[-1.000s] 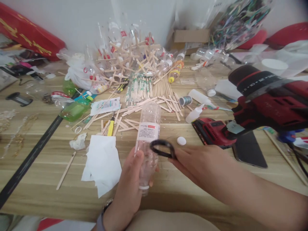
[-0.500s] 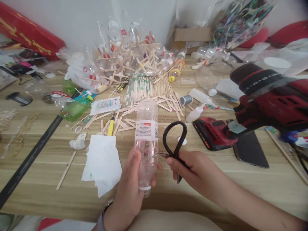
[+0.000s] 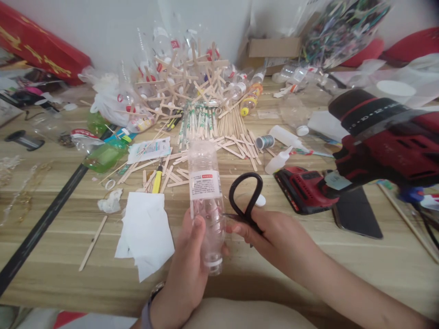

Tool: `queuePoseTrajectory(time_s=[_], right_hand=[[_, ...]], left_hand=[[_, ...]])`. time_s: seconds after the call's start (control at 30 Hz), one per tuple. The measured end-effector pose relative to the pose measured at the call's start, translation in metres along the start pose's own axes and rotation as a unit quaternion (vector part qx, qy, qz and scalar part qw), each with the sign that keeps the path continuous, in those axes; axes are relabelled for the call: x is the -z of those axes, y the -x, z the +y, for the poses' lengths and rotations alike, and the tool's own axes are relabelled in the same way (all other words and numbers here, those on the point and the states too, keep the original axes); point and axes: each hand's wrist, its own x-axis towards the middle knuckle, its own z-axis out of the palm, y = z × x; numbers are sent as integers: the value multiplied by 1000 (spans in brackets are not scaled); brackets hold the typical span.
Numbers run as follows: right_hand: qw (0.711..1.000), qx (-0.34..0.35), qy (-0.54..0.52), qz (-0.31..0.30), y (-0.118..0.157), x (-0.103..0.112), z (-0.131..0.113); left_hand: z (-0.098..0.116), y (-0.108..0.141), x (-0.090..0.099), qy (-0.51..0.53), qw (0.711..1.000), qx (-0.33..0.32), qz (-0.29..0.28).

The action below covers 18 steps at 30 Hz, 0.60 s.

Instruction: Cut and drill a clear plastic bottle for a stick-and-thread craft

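Observation:
A clear plastic bottle (image 3: pixel 206 185) with a white label stands nearly upright in the picture, its capped neck toward me. My left hand (image 3: pixel 192 256) is wrapped round its lower part, thumb in front. In my right hand (image 3: pixel 270 233) is a pair of black-handled scissors (image 3: pixel 245 196), held near the blades with the loops pointing up. The scissors' tip meets the bottle's right side; whether it has gone through the plastic, I cannot tell.
White paper (image 3: pixel 146 233) and a yellow-handled tool (image 3: pixel 157 179) lie to the left. Wooden sticks (image 3: pixel 238 121) and bottles fill the back. At right are a red drill (image 3: pixel 384 151), a dark phone (image 3: pixel 358 210) and a white squeeze bottle (image 3: pixel 277 161).
The bottle has tilted, its base shifting slightly left and its capped neck right. My right hand and the scissors have moved a little left with it.

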Motion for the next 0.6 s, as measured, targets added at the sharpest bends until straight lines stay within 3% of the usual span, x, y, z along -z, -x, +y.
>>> queuePoseTrajectory(time_s=[0.1, 0.33, 0.6], right_hand=[[998, -40, 40, 1, -2, -2, -1], [995, -100, 6, 22, -7, -7, 1], [981, -146, -113, -58, -11, 0, 1]], left_hand=[[1, 0, -4, 37, 999, -7, -21], [2, 4, -6, 67, 995, -19, -68], [0, 1, -6, 54, 991, -52, -107]])
